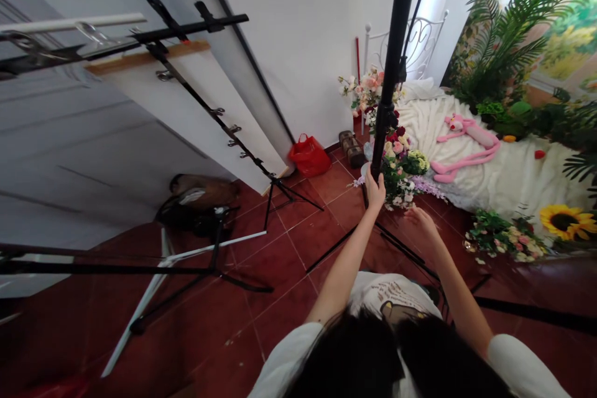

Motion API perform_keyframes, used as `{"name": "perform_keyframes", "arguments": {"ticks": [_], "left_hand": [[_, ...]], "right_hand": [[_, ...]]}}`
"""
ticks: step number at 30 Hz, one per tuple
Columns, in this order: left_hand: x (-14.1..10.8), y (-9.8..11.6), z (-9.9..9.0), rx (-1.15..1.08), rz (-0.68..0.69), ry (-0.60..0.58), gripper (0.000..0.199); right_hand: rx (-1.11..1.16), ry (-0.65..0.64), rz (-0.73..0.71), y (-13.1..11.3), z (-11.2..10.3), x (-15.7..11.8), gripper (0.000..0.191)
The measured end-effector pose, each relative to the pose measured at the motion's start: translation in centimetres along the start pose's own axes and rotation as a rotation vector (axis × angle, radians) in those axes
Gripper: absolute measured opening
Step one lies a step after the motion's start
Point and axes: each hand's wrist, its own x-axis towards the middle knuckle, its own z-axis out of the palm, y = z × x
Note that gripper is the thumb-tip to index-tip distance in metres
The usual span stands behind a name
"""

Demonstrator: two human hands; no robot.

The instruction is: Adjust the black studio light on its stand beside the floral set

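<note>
Dark hair [345, 348] hangs closest to view, and beyond it, from where I stand, the person's arms [345, 264] reach forward to a black pole [395, 50]. That pole is the thing being handled: it rises from the red tiled floor [289, 298] in front of the person, and I can't tell whether it is plumb or leaning. The left hand [374, 188] has its grip wrapped round the pole's lower part, beneath the dark collar [385, 113]. The right hand [421, 221] is near the pole, on its right, that grip loosely spread with the fingers a little curled around nothing.

To my mind, one hand that low gives poor command of so tall a shaft; a second hold above the collar would check any sway better. I'd want palms snug rather than straining, and any turn or tilt made slowly. Legs [331, 250] splay out at the pole's foot, and each ought to sit flat. A cord [402, 68] hangs beside the upper length and could snag. Flowers [398, 149] crowd close to the pole's right, with a pink plush toy [480, 135] farther right on cream cloth [420, 118], so spare room is better sought to its left, short of the white panel [224, 99].
</note>
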Motion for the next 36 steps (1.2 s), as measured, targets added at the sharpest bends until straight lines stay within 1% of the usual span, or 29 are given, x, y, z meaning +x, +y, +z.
{"name": "perform_keyframes", "arguments": {"ticks": [2,4,6,7,9,12,13,15,18,22,25,28,31,34,36], "left_hand": [[-3.8,-1.5,0.2,0.066,-0.117,-0.077,0.07],[-7.6,-2.9,0.5,0.128,-0.28,-0.2,0.078],[-10.8,-4.0,1.2,0.185,-0.419,-0.305,0.075],[-12.0,-4.3,1.7,0.2,-0.455,-0.356,0.069],[-13.5,-4.4,2.8,0.211,-0.473,-0.479,0.054],[-14.3,-3.4,5.2,0.17,-0.395,-0.735,0.028],[-14.4,-2.8,6.2,0.147,-0.36,-0.819,0.023],[-14.8,-1.2,8.4,0.09,-0.291,-0.959,0.02],[-16.4,2.2,12.1,-0.032,-0.218,-1.108,0.021],[-20.1,7.6,16.8,-0.228,-0.126,-1.273,0.025],[-23.5,11.6,19.9,-0.36,-0.017,-1.389,0.029],[-26.8,15.3,22.5,-0.515,0.085,-1.476,0.032],[-29.9,18.2,24.5,-0.616,0.108,-1.507,0.042],[-32.3,20.1,25.8,-0.631,0.1,-1.524,0.05],[-33.5,20.6,26.4,-0.612,0.093,-1.545,0.051]], "right_hand": [[0.029,0.1,-0.009,0.6,-2.6,-2.0,0.023],[0.041,0.184,0.0,1.1,-4.9,-4.0,0.02],[0.07,0.252,0.007,1.5,-6.9,-5.9,0.019],[0.092,0.285,-0.002,1.8,-7.8,-6.8,0.019],[0.14,0.354,-0.043,2.2,-9.3,-8.5,0.02],[0.207,0.462,-0.099,2.9,-10.9,-10.9,0.019],[0.231,0.493,-0.111,3.1,-11.3,-11.7,0.019],[0.283,0.544,-0.14,3.4,-11.7,-13.4,0.018],[0.367,0.603,-0.205,3.5,-12.1,-16.1,0.017],[0.448,0.687,-0.299,3.3,-12.8,-19.8,0.02],[0.495,0.763,-0.369,3.1,-13.6,-22.5,0.021],[0.54,0.827,-0.428,2.8,-14.3,-25.0,0.02],[0.61,0.845,-0.448,1.8,-14.8,-26.9,0.018],[0.717,0.84,-0.436,0.2,-15.5,-28.1,0.017],[0.772,0.821,-0.469,-1.0,-16.0,-28.6,0.017]]}}
